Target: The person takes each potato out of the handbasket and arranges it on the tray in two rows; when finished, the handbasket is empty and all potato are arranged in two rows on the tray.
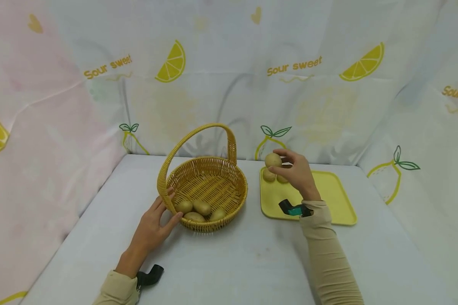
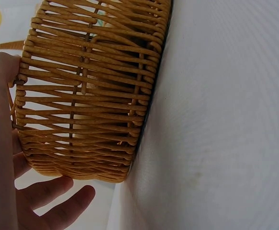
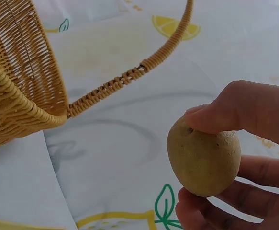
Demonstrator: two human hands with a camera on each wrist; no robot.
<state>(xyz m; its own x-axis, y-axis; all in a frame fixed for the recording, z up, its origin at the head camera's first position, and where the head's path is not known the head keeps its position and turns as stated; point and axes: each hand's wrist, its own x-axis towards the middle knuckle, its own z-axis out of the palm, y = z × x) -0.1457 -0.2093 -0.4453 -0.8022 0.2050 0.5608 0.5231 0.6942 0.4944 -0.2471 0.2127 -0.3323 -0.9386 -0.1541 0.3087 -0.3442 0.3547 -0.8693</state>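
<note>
My right hand (image 1: 298,173) pinches a potato (image 3: 204,155) between thumb and fingers, above the far left part of the yellow tray (image 1: 324,203). Under that hand, a potato (image 1: 269,175) lies on the tray, with another (image 1: 282,179) beside it partly hidden by the hand. My left hand (image 1: 151,228) holds the near left side of the wicker basket (image 1: 241,203), its thumb at the rim and its fingers spread round the handle's foot. In the left wrist view, two fingertips stick out past the woven wall. Several potatoes (image 1: 202,207) lie at the basket's near side.
The basket's tall arched handle (image 1: 213,125) rises over its bowl. Basket and tray stand side by side on a white-covered table (image 1: 229,267). A lemon-print cloth (image 1: 221,84) hangs behind the table and at both sides.
</note>
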